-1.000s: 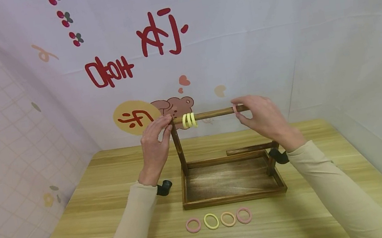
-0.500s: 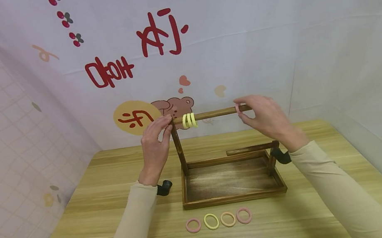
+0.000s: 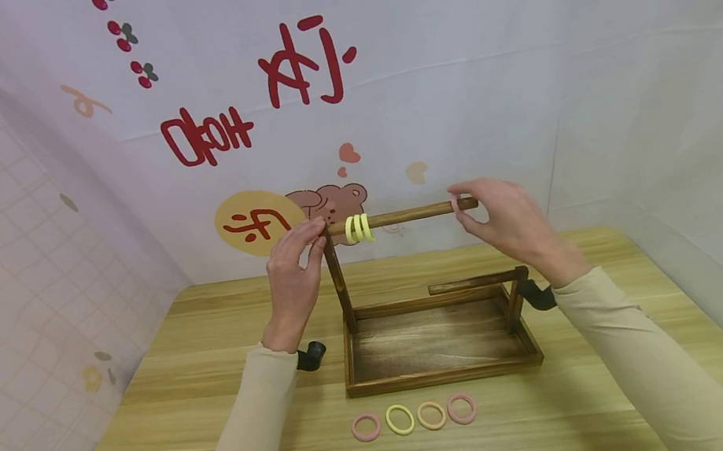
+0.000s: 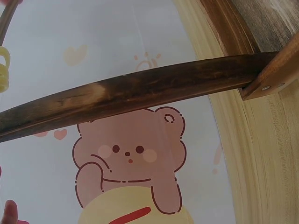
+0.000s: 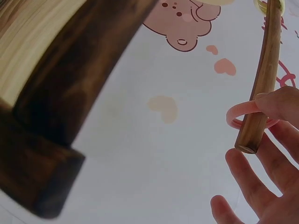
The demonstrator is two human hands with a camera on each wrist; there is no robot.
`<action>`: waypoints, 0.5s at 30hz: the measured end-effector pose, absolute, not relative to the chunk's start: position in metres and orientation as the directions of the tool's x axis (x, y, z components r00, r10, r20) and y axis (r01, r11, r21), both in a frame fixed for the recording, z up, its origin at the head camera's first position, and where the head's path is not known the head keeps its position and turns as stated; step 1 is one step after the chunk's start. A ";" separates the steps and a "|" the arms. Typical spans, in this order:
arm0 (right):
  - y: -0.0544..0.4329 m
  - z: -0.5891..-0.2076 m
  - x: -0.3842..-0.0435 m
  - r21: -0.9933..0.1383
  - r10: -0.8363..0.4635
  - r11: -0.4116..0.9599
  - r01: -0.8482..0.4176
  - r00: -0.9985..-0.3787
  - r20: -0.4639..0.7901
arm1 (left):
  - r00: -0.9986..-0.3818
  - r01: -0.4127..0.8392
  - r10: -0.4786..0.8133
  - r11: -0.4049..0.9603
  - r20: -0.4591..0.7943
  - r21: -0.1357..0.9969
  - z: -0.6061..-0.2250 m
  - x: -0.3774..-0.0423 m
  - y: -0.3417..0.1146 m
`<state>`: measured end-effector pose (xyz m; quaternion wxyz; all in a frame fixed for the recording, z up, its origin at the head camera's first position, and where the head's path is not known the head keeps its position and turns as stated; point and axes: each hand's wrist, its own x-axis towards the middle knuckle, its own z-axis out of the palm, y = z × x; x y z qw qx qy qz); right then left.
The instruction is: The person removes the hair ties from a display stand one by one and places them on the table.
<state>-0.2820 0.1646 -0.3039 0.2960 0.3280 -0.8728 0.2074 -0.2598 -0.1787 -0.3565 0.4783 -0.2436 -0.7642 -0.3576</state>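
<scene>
My right hand (image 3: 507,221) pinches a pink ring (image 3: 455,203) between thumb and fingers. The ring encircles the upper wooden rod (image 3: 410,214) close to its free right end, as the right wrist view shows, where the pink ring (image 5: 240,112) sits just short of the rod's tip. Farther left on that rod hang several yellow rings (image 3: 358,228). At the rod's left end, my left hand (image 3: 294,273) holds the corner where it meets the tall post (image 3: 338,281) of the wooden stand. Only a fingertip (image 4: 10,212) of it shows in the left wrist view.
The stand's tray base (image 3: 444,377) rests on the wooden table (image 3: 215,378). A shorter, lower rod (image 3: 472,283) projects left from the right post. In front lie a pink ring (image 3: 366,427), a yellow ring (image 3: 399,419), an orange ring (image 3: 432,415) and another pink ring (image 3: 461,408).
My right hand has slid the pink ring rightward along the upper rod, and the rod's end now shows past it. The left hand and the yellow rings have stayed put.
</scene>
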 end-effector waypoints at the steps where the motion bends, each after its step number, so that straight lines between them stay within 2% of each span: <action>1: 0.165 -0.304 -0.282 -0.169 -0.448 0.699 -0.695 -0.610 0.653 | -0.421 0.715 0.027 0.625 0.907 0.313 -0.357 -0.260 -0.179; 7: 0.169 -0.305 -0.282 -0.157 -0.443 0.705 -0.692 -0.603 0.664 | -0.416 0.715 0.019 0.624 0.909 0.314 -0.357 -0.260 -0.179; 15: 0.174 -0.306 -0.280 -0.154 -0.434 0.714 -0.683 -0.604 0.669 | -0.439 0.707 0.026 0.627 0.898 0.327 -0.357 -0.259 -0.179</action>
